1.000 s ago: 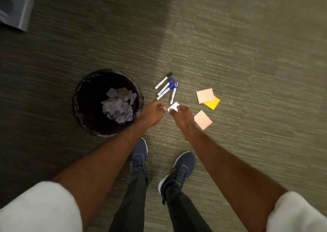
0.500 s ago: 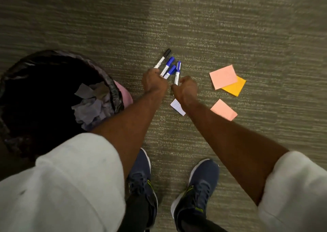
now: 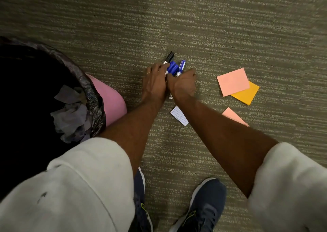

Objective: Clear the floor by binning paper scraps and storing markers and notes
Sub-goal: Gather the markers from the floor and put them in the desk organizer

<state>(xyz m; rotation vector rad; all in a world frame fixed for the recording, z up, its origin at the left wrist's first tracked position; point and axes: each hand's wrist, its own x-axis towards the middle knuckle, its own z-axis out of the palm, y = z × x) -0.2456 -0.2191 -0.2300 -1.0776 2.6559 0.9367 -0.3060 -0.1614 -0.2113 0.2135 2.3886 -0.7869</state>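
The markers (image 3: 174, 67) lie bunched on the floor (image 3: 230, 28), caps pointing away from me, their barrels running back under both my hands. My left hand (image 3: 154, 83) and right hand (image 3: 183, 84) curl their fingers (image 3: 160, 67) around the bundle from either side. A white scrap (image 3: 179, 115) sits just behind my wrists.

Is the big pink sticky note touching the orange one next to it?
Touching. In the head view the large pink note lies across the orange note, covering its upper left part with no carpet visible between them.
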